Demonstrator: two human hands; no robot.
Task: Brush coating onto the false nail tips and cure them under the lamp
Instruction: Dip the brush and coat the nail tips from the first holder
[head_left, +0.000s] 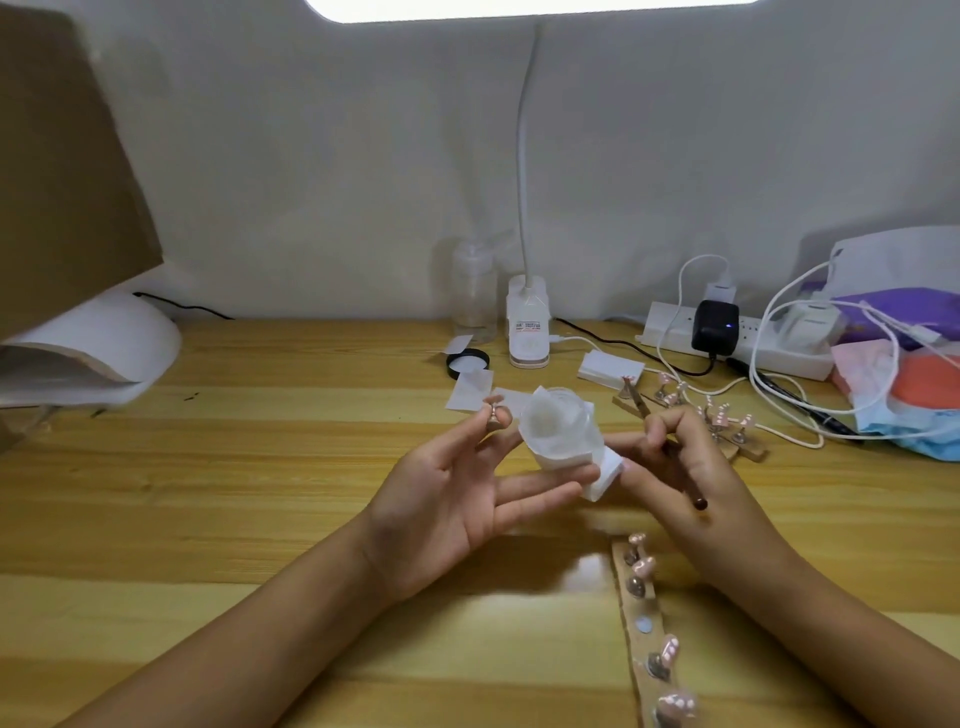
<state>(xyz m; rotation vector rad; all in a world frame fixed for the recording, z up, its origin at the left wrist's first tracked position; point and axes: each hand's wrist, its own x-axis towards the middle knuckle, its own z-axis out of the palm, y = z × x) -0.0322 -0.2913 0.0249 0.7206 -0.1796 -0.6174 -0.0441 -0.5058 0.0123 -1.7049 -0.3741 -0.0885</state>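
Left hand (457, 483), half-open, pinches a nail stand (492, 415); right hand (685, 462) grips the brush (670, 447), a jar (563, 434) between them. Coating seemingly underway; next, brush meets tip.

We note pink nail tips (670, 649) upright on stands along a near strip (631, 623); more tips (719, 415) farther right; white curing lamp (104, 343) far left.
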